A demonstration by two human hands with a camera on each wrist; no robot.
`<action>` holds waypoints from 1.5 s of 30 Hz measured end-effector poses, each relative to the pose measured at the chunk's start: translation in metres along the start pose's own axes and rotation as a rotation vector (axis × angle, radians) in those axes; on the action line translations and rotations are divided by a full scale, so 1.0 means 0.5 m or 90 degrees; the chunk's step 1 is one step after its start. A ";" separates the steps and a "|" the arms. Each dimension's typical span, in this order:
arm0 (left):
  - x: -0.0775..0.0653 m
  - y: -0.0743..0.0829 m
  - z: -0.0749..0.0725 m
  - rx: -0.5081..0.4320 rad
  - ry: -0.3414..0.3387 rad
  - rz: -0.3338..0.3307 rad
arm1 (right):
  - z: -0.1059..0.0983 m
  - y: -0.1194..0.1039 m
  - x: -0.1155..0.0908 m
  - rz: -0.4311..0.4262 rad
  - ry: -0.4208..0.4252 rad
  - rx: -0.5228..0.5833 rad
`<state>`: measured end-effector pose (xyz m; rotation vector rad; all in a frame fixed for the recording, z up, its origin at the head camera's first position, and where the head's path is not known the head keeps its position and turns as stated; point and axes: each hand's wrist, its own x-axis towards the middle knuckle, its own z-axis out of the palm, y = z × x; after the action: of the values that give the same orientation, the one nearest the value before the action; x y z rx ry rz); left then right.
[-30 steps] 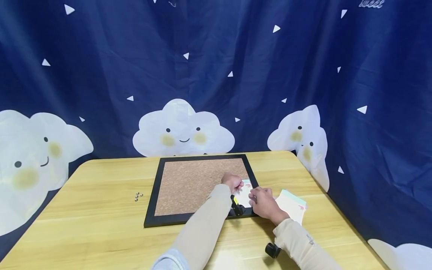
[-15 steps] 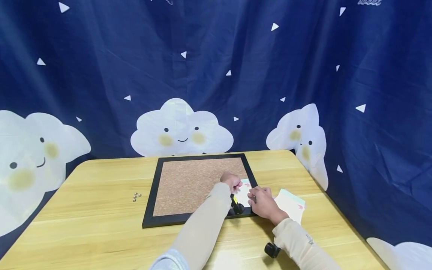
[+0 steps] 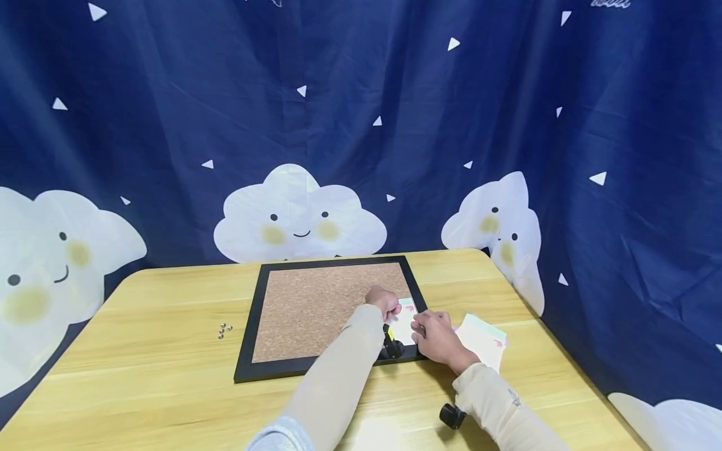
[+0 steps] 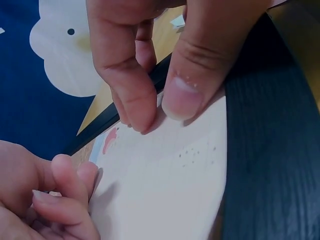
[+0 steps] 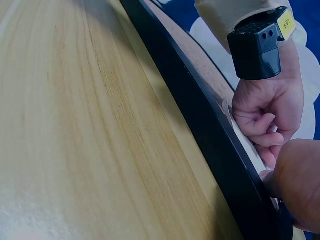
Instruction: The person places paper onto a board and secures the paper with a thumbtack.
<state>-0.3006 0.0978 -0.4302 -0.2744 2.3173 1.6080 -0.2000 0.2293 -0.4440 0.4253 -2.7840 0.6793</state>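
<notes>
Curtain (image 3: 316, 119) backs the counter (image 3: 141, 351). Board (image 3: 321, 307) lies flat on it, cork side up, probably so pressing on it meets solid support.

No real container here; closest is the black frame (image 3: 253, 326), which borders the cork, sheet inside its near right corner.

2 hands at that sheet. Right hand (image 3: 437, 338) reaches over the frame's right side, thumb and finger tips close together at the sheet; can't tell if they pinch anything. Left hand (image 3: 385, 302) is at the sheet's left edge, fingers curled in, nothing visible in them. Likely placed either side to stop it shifting.

Spare paper (image 3: 479, 341) sits just right of the board, presumably within reach.

Sheet (image 4: 155, 185): mint band at far end, near edge along the frame; 1 corner looks lifted.

Tiny bits (image 3: 222, 331) left of the board, too small to identify.
</notes>
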 end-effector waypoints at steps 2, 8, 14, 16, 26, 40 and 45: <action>0.002 0.000 0.001 0.002 0.001 -0.003 | 0.001 0.000 0.000 0.002 0.000 0.003; 0.001 0.001 -0.001 0.017 0.012 -0.006 | 0.004 0.001 -0.001 0.005 0.002 0.002; -0.001 0.001 -0.003 0.031 0.025 -0.001 | 0.006 0.002 -0.002 0.010 0.005 0.006; -0.001 0.001 -0.003 0.032 0.024 -0.004 | 0.007 0.002 -0.004 0.010 0.007 0.004; 0.000 0.000 -0.009 0.081 0.032 0.007 | 0.009 0.005 -0.004 -0.003 0.013 0.002; -0.002 0.000 -0.010 0.092 0.036 0.013 | 0.008 0.004 -0.007 -0.005 0.020 0.005; -0.002 0.000 -0.009 0.076 0.039 0.013 | 0.009 0.005 -0.006 -0.005 0.016 0.000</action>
<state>-0.3002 0.0936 -0.4286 -0.2775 2.4594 1.4821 -0.1990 0.2301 -0.4496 0.4246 -2.7569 0.6784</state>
